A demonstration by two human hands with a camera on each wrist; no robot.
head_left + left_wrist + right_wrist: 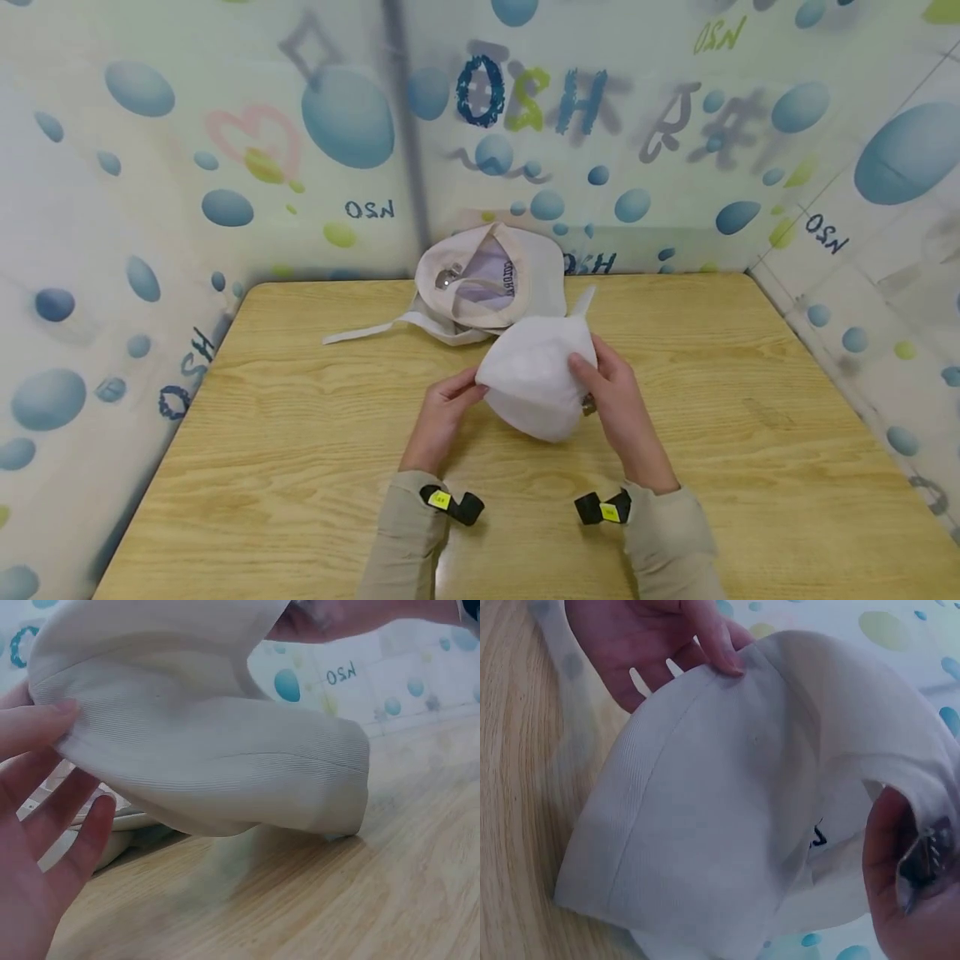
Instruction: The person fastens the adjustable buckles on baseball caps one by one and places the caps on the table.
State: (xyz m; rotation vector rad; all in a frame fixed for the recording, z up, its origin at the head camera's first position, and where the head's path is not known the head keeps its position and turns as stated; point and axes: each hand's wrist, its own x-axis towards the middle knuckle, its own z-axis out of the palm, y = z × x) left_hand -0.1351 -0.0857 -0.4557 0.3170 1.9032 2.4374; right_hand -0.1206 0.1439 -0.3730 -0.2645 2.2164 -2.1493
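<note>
Crosswise, the white cap [528, 362] spans nine to three o'clock, left hand [441, 417] pinching nine, right hand [624, 408] gripping three.

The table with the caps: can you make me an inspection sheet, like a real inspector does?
Surface: wood-grain table.
Job's things: white cap in both hands; behind it, at least one more pale cap, inside showing, with a strap trailing left.
Clutter: nothing seen.
Hands: left hand pinches one end of the white cap; right hand grips the opposite end, near a metal buckle.
Cables: nothing seen.
Surroundings: walls printed with blue bubbles and lettering.
</note>
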